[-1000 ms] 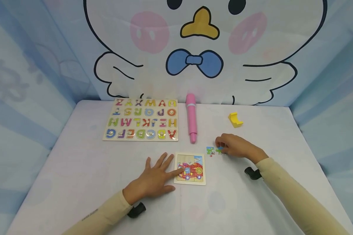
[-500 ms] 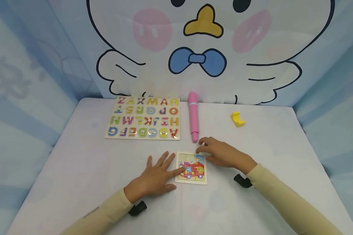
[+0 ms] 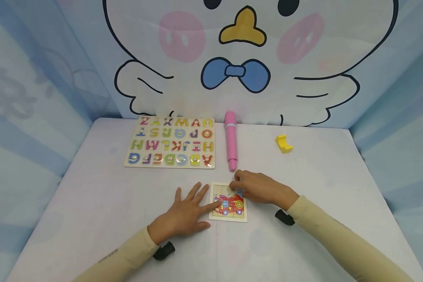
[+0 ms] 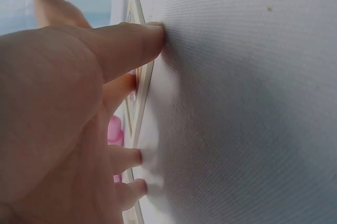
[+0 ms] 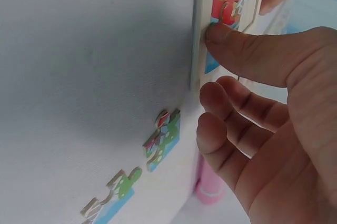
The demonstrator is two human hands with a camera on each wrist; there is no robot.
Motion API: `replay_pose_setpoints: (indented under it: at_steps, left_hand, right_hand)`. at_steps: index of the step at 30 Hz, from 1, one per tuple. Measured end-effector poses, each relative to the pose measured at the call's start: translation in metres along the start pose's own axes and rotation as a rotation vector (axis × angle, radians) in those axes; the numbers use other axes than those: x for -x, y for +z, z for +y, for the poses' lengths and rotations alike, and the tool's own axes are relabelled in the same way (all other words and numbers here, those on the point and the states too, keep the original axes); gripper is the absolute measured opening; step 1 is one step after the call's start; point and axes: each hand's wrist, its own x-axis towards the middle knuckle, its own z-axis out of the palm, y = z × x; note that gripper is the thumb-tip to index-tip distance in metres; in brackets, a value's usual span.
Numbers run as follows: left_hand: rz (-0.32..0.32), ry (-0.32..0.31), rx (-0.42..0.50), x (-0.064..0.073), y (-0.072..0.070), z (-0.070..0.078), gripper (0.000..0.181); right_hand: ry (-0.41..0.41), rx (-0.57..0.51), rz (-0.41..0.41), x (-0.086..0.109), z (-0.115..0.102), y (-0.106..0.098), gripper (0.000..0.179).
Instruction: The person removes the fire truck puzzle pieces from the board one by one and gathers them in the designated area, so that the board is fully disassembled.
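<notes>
A small square wooden jigsaw puzzle point(image 3: 229, 217) with a red fire engine lies flat, its upper left showing bare wood. My left hand point(image 3: 181, 215) lies spread beside it, the index finger resting on the puzzle's left part. At the upper right corner, my right hand point(image 3: 262, 188) pinches a blue puzzle piece point(image 5: 211, 65), the thumb on its face and the other fingers curled. That hand's index fingertip is hidden in the right wrist view. Two loose green-and-blue puzzle pieces, one nearer point(image 5: 167, 142) the frame and one farther point(image 5: 118, 197), lie on the table below this hand.
An alphabet board point(image 3: 169, 143) with colourful letters lies at the back left. Beside it is a thick pink pen-shaped thing point(image 3: 231, 141). A small yellow block point(image 3: 284, 144) stands at the back right. A cartoon-printed curtain point(image 3: 183, 94) closes off the table's far edge.
My right hand has moved left from the loose pieces to the puzzle's upper right corner, its fingers closing in from a looser spread. The left hand has stayed put.
</notes>
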Motion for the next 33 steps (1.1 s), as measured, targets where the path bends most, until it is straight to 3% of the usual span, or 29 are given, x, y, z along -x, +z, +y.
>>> replay_pose_setpoints:
  at_steps: [8, 14, 18, 21, 25, 28, 33]
  left_hand:
    - [0.0, -0.004, 0.008, 0.001, -0.001, 0.0, 0.065]
    - [0.011, 0.001, 0.027, 0.002, 0.001, 0.0, 0.064]
    - [0.019, 0.005, 0.042, 0.002, 0.001, 0.001, 0.064]
    - [0.019, -0.001, 0.045, 0.003, 0.001, 0.001, 0.065]
    - [0.025, 0.001, 0.049, 0.003, 0.001, 0.0, 0.064]
    - [0.035, 0.008, 0.049, 0.003, 0.002, 0.0, 0.063]
    - [0.04, 0.016, 0.054, 0.002, 0.002, 0.0, 0.063]
  right_hand:
    - [-0.049, 0.045, 0.088, 0.0, -0.002, 0.004, 0.021]
    - [-0.031, -0.081, 0.222, 0.014, 0.007, -0.002, 0.018]
    - [0.04, -0.19, 0.296, 0.033, 0.026, -0.017, 0.018]
    - [0.133, -0.283, 0.261, 0.048, 0.045, -0.028, 0.017]
    - [0.241, -0.409, 0.114, 0.065, 0.066, -0.034, 0.015]
    - [0.279, -0.465, 0.023, 0.072, 0.077, -0.032, 0.013]
    - [0.329, -0.458, 0.007, 0.075, 0.088, -0.021, 0.012]
